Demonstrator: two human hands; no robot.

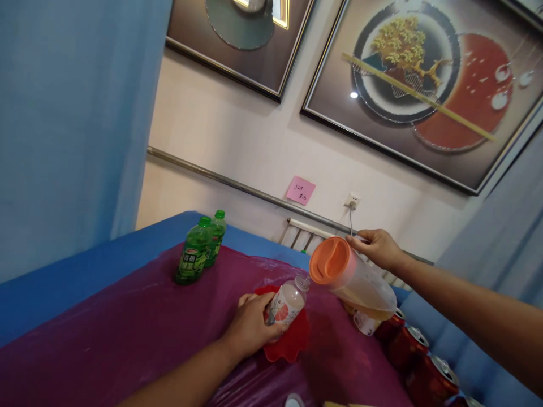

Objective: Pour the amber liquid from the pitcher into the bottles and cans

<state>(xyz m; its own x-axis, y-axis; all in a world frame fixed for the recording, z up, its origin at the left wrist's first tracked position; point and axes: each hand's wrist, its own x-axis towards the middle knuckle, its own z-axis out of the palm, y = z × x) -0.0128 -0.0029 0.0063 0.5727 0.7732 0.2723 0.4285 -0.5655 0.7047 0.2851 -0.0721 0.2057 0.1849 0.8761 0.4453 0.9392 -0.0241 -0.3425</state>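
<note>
Currently, both of the person's hands are engaged above the table's magenta cover (127, 322). Left hand (254, 322): fingers wrapped around a clear bottle (287, 305) with a grapefruit-print label; bottle uncapped, tilted, its neck leaning toward the right. Position of bottle: over a red scalloped-edge piece (292, 342), near the middle of the cover; contact between the two cannot be told.

Right hand (379, 249): grasping the upper side of a translucent pitcher (360, 288), thumb by the orange lid (333, 261); the remaining fingers are partly hidden. Pitcher lies tipped, lid end facing the bottle's mouth, just beside it. Yellowish liquid sits along the pitcher's lower side and toward its base. Flow between pitcher and bottle: cannot be told.

Surroundings: two green bottles, one nearer (193, 254) and one behind (218, 229), stand upright, well apart from the left hand. Red cans (432, 376) line the right edge of the cover. On the wall, a pink note (301, 190) is posted beside a socket (352, 201), below two framed pictures (407, 85).
</note>
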